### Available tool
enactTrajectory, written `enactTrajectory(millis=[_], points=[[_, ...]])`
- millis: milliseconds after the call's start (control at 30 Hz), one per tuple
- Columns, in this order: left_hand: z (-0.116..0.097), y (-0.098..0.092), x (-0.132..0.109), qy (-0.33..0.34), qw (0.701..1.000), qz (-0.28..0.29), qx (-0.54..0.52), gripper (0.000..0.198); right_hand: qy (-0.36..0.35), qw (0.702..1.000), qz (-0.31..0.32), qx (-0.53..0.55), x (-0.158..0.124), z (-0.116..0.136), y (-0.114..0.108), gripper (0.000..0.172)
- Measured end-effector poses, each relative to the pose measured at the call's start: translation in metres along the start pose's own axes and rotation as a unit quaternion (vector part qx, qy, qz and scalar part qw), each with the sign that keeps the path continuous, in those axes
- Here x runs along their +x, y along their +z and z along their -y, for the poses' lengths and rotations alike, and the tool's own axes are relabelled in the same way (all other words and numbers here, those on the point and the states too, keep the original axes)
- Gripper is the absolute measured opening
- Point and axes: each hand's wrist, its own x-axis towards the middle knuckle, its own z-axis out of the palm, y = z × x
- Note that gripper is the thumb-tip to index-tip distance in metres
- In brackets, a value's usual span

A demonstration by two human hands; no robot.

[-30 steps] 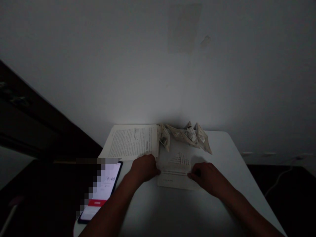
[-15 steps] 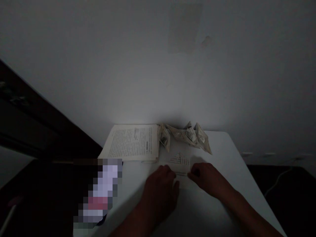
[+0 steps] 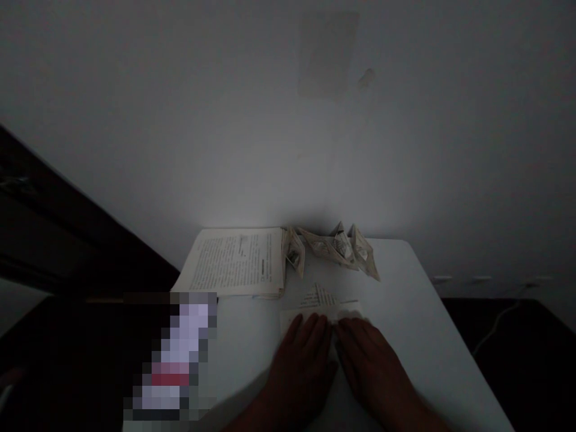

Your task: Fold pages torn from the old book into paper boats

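1. Head camera view: a partly folded sheet of printed paper (image 3: pixel 320 303) is seen lying flat on the white table (image 3: pixel 405 336), near the middle.
2. The left hand (image 3: pixel 302 360) is pressed palm-down on the sheet, fingers straight and close together.
3. The right hand (image 3: pixel 369 363) is laid flat beside it, nearly touching, fingers likewise together.
4. An open printed book (image 3: pixel 234 269) is seen well behind, with small folded paper boats (image 3: pixel 342 249) lined up just beside it.

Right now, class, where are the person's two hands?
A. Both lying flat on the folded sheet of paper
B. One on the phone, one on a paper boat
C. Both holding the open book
A: the left hand and right hand lie side by side, palms down, on the folded sheet.
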Motion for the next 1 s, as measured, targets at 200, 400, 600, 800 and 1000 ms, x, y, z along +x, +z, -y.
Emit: enactTrajectory(millis=[200, 400, 600, 800, 1000], points=[[-0.002, 0.005, -0.005, -0.047, 0.998, -0.011, 0.033, 0.041, 0.000, 1.000, 0.013, -0.028, 0.006, 0.004, -0.001, 0.030], [-0.008, 0.013, -0.012, -0.084, 0.995, -0.018, 0.052, 0.043, -0.002, 0.999, 0.016, -0.042, 0.001, 0.006, 0.001, 0.031], [-0.008, 0.017, -0.015, -0.090, 0.992, -0.028, 0.081, 0.054, -0.018, 0.999, 0.001, -0.051, 0.003, 0.006, 0.001, 0.032], [-0.009, 0.017, -0.015, -0.107, 0.993, -0.018, 0.056, 0.063, -0.008, 0.998, 0.034, -0.061, 0.008, 0.005, -0.003, 0.033], [-0.009, 0.013, -0.011, -0.112, 0.993, -0.005, 0.046, 0.065, 0.010, 0.997, 0.044, -0.067, 0.014, 0.006, -0.007, 0.033]])
